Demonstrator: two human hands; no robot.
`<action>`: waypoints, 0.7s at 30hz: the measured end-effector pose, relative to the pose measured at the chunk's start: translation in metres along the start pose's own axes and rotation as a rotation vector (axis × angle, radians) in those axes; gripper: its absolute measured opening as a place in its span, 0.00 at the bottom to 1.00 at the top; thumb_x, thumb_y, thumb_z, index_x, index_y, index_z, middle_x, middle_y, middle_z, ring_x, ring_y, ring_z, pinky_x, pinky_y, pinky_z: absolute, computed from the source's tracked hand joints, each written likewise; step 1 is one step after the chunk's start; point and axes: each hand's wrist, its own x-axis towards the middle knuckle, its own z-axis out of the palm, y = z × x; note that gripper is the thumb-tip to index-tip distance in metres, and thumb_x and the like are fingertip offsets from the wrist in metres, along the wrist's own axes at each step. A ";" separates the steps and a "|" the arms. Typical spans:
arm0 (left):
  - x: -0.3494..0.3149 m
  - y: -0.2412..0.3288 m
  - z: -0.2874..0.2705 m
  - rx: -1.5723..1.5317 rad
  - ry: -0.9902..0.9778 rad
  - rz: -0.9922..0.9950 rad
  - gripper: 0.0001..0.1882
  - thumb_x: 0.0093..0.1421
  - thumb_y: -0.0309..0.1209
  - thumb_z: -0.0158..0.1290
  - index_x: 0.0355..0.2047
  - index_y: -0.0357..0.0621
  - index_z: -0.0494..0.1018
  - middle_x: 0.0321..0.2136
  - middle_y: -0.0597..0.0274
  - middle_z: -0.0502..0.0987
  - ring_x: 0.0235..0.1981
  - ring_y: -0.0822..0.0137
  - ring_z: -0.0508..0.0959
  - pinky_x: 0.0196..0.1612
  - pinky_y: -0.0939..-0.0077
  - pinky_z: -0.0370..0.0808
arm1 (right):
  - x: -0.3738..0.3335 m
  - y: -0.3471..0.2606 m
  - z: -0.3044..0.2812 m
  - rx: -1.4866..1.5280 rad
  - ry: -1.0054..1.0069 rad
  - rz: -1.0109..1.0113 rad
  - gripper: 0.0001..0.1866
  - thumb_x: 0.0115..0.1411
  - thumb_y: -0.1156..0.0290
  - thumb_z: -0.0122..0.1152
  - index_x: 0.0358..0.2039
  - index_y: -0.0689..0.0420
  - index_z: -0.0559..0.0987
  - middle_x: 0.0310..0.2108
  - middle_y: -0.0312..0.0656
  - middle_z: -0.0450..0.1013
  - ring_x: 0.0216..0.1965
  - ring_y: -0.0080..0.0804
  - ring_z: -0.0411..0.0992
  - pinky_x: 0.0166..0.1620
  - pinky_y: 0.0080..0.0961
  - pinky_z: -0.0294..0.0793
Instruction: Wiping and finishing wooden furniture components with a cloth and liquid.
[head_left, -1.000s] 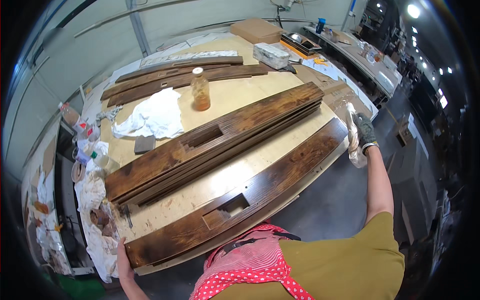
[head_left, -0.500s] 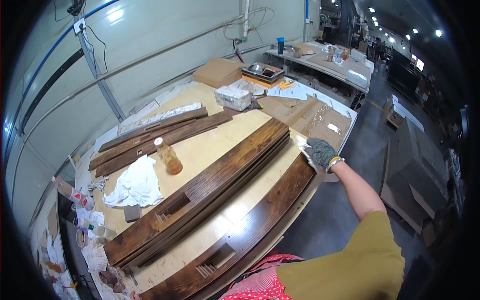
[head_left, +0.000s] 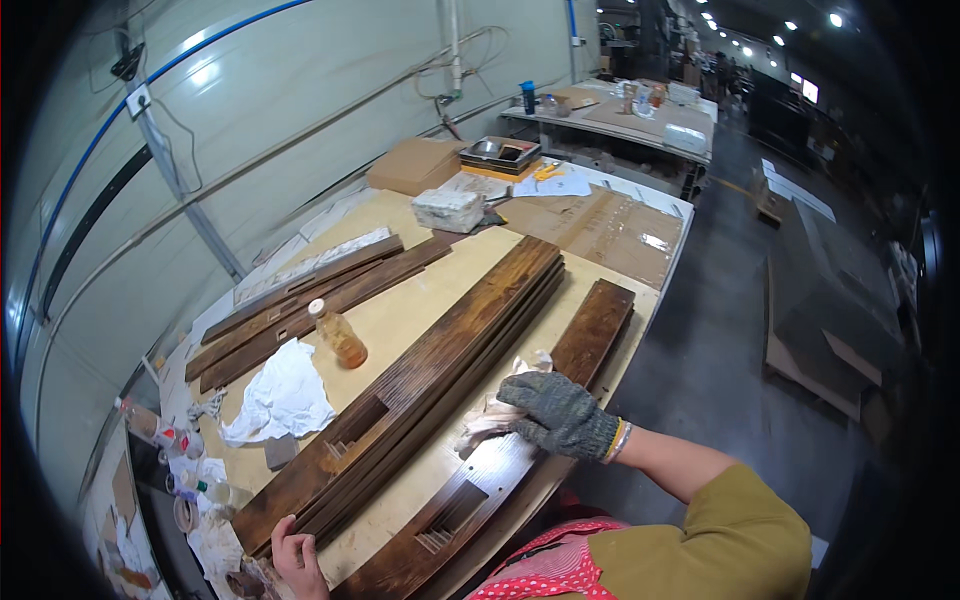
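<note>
In a grey knit glove, my right hand [head_left: 568,415] is closed on a crumpled whitish cloth [head_left: 490,420]. The cloth is pressed onto the upper face of a dark brown stained wooden board [head_left: 595,325] along the near table edge. That board has a rectangular cutout with small slots toward its near left end. My left hand [head_left: 298,562] is bare, at the bottom edge, beside the near end of a stack of similar boards [head_left: 480,315]. Its fingers are slightly bent and apart, with nothing visible in them; its lower part is cut off by the frame.
Beyond the stack stand a bottle of amber liquid [head_left: 338,335], a white cloth [head_left: 280,395] and narrower brown pieces [head_left: 330,310]. A wrapped block [head_left: 447,210], a cardboard box [head_left: 415,165] and flat cardboard [head_left: 610,230] lie at the back. Bottles [head_left: 150,425] line the left; grey panels [head_left: 835,310] stand right.
My right hand has drawn the cloth from the board's far end back toward its middle. My left hand has come further into view at the bottom left. The whole view has shifted slightly.
</note>
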 end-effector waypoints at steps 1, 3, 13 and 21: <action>0.009 0.010 0.005 -0.006 -0.009 0.019 0.06 0.61 0.27 0.53 0.35 0.39 0.75 0.47 0.56 0.76 0.48 0.58 0.74 0.51 0.68 0.69 | -0.008 -0.003 -0.005 -0.008 0.013 0.015 0.24 0.57 0.62 0.60 0.52 0.58 0.72 0.50 0.51 0.70 0.51 0.49 0.68 0.54 0.43 0.67; 0.023 0.036 0.023 -0.129 0.071 0.118 0.05 0.60 0.24 0.53 0.36 0.37 0.75 0.40 0.55 0.78 0.42 0.60 0.77 0.48 0.69 0.72 | -0.029 -0.002 -0.015 0.022 0.050 0.044 0.23 0.59 0.60 0.56 0.52 0.59 0.73 0.50 0.53 0.71 0.52 0.48 0.69 0.57 0.41 0.65; 0.032 0.234 0.191 -0.333 -0.400 0.445 0.07 0.56 0.25 0.56 0.36 0.43 0.75 0.31 0.57 0.79 0.33 0.58 0.79 0.38 0.70 0.75 | -0.170 0.091 -0.128 -0.321 0.144 0.341 0.19 0.56 0.65 0.60 0.47 0.57 0.76 0.49 0.48 0.72 0.51 0.47 0.69 0.54 0.40 0.68; 0.046 0.455 0.339 -0.582 -0.638 0.886 0.06 0.55 0.29 0.58 0.31 0.42 0.73 0.39 0.57 0.77 0.36 0.55 0.78 0.36 0.65 0.76 | -0.325 0.194 -0.208 -0.551 -0.085 0.436 0.20 0.58 0.60 0.54 0.48 0.56 0.75 0.47 0.46 0.73 0.50 0.45 0.70 0.51 0.40 0.70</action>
